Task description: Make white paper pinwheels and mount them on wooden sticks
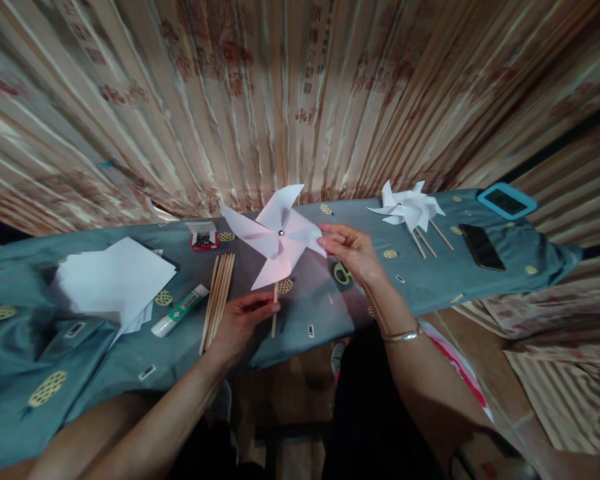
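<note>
A white paper pinwheel (pixel 281 233) with a shiny pin at its centre stands in front of me on a thin wooden stick (pixel 275 313). My left hand (pixel 247 317) pinches that stick below the blades. With closed fingertips, my right hand (pixel 347 248) grips the tip of the pinwheel's right blade. Under the right hand lie scissors (pixel 342 273) with yellow-green handles, partly hidden. Just left of my left hand is a bundle of wooden sticks (pixel 219 293). Beyond them sits a small red box (pixel 204 240) of dark pins, its lid raised.
At the left are a stack of white paper (pixel 113 280) and a green-and-white glue stick (pixel 180 311). Several pinwheels (pixel 411 207) lie at the right, near a dark phone (pixel 481 247) and a blue-framed device (pixel 507 201). A pleated curtain (pixel 300 100) hangs behind the cloth-covered table (pixel 300 330).
</note>
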The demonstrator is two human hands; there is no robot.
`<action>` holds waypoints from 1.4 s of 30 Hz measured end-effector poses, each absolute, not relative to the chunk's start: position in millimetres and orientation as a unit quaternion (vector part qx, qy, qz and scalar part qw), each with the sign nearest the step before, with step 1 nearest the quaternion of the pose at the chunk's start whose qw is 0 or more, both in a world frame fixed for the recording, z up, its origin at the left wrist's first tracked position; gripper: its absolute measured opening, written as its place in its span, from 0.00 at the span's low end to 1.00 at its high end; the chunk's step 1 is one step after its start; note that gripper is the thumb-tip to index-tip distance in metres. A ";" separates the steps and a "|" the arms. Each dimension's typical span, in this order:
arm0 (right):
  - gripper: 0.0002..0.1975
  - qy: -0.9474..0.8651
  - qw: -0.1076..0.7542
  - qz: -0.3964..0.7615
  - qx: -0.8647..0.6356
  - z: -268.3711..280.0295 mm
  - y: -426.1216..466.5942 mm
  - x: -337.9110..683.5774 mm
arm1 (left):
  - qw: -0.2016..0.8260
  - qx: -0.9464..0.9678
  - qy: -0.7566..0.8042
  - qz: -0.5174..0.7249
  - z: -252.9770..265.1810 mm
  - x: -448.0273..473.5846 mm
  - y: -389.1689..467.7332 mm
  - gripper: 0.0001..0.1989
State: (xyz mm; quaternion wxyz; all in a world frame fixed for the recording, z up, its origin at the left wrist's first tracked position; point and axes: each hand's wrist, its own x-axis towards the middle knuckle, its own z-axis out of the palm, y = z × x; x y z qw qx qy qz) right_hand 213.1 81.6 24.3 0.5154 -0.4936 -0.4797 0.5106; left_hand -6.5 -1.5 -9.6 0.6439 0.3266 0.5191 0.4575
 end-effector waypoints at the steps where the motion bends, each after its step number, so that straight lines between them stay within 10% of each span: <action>1: 0.18 -0.480 0.514 0.512 -0.493 24.5 80.4 212.2 | 0.641 0.325 0.521 0.460 -9.5 -6.7 -1.3 0.14; 42: 0.16 -0.543 0.364 0.618 -0.438 16.9 43.5 172.4 | 0.649 0.319 0.523 0.452 -12.7 -3.3 -0.1 0.17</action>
